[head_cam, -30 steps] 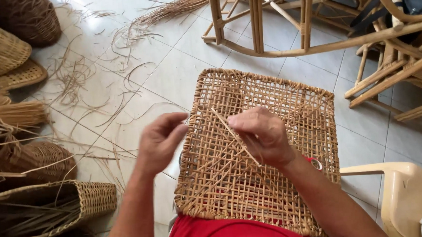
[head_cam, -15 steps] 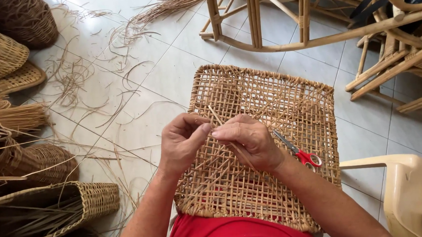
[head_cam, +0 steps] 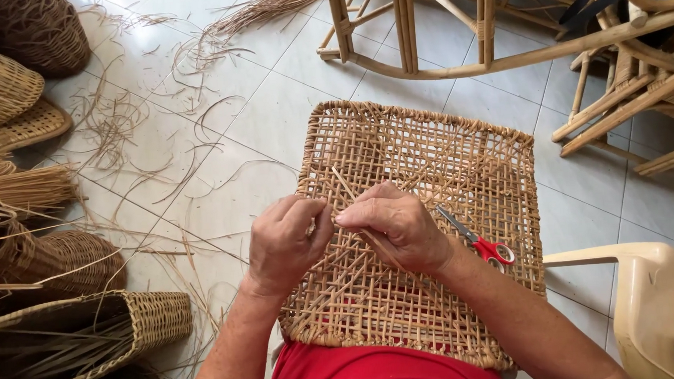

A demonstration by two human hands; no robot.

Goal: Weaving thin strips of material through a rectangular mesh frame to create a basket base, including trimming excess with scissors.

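Note:
A square woven cane panel point(head_cam: 458, 152) rests on my lap, over a red garment point(head_cam: 362, 373). My left hand point(head_cam: 286, 242) and my right hand point(head_cam: 396, 225) meet over the panel's left-middle part, fingertips pinched together on a thin cane strand point(head_cam: 343, 183) that sticks up from the weave. Both hands touch the panel. Red-handled scissors point(head_cam: 482, 245) lie on the panel just right of my right wrist.
Wicker baskets point(head_cam: 9, 91) and bundles of cane point(head_cam: 22, 187) line the left side; an open rectangular basket point(head_cam: 151, 318) lies at lower left. Loose strands litter the tiled floor point(head_cam: 219, 134). A rattan chair frame point(head_cam: 498, 27) stands ahead, a beige plastic chair point(head_cam: 658, 296) at right.
My left hand moved right from the panel's left edge and joined my right hand on the strand. The scissors came into view beside my right wrist.

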